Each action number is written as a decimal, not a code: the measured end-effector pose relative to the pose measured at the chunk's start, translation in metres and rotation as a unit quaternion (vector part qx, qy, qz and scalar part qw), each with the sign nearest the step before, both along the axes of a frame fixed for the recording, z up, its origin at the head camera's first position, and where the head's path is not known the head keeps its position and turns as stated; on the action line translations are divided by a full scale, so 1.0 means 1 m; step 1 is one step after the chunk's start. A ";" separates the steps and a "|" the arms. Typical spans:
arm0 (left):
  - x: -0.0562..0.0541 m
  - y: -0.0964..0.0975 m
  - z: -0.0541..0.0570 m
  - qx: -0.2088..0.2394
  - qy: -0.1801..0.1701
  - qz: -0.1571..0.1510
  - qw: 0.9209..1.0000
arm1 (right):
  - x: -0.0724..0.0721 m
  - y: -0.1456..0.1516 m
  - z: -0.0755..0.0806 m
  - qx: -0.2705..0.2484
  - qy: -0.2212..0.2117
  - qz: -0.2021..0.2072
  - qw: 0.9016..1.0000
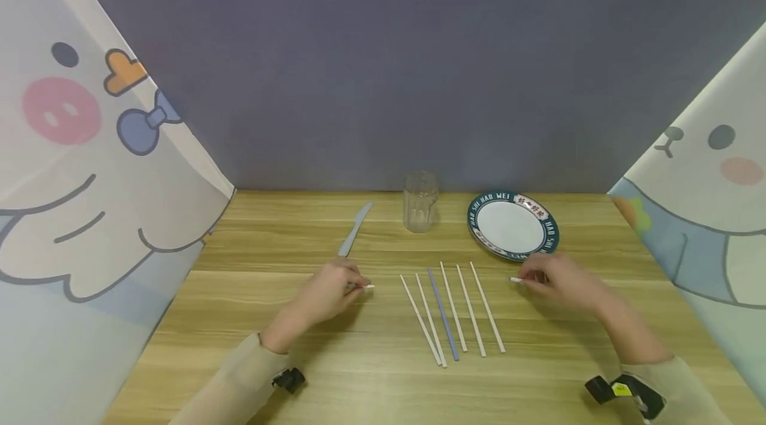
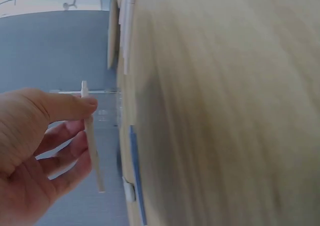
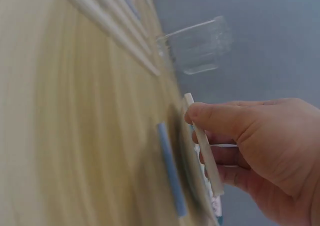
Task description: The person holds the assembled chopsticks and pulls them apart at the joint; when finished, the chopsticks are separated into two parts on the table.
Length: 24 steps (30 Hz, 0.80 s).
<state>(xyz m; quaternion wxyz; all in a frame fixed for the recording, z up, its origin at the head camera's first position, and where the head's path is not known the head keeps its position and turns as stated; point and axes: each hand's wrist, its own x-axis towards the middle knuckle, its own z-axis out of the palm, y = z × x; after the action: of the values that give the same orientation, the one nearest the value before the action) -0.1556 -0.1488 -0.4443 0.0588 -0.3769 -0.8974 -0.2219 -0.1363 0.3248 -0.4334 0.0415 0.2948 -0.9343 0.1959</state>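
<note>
My left hand [image 1: 334, 288] pinches a short white stick [image 2: 92, 146] between thumb and fingers, just above the table near the knife [image 1: 356, 229]. A blue strip [image 2: 136, 171] lies below that hand in the left wrist view. My right hand [image 1: 561, 280] pinches another short white stick [image 3: 205, 148] close to the plate's front rim. Under it a short blue strip [image 3: 171, 170] rests on the wood. Between the hands lies a row of several long thin white sticks [image 1: 468, 308], with one blue-violet stick [image 1: 443, 314] among them.
A clear glass mug [image 1: 420, 202] stands at the back middle, near the dark back panel [image 1: 383, 66]. Right of it lies the plate [image 1: 481, 243] with a green patterned rim. Cartoon-printed panels [image 1: 78, 199] flank the wooden table [image 1: 383, 398].
</note>
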 end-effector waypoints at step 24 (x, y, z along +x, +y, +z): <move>-0.009 0.000 -0.015 -0.053 -0.083 0.019 0.995 | 0.002 0.005 -0.024 0.004 0.012 0.012 1.000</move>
<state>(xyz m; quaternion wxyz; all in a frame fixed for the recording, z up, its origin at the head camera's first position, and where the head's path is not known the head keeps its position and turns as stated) -0.1645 -0.1485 -0.4595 -0.0316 -0.3430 -0.9164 -0.2038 -0.1344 0.3298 -0.4570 0.0491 0.3083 -0.9310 0.1890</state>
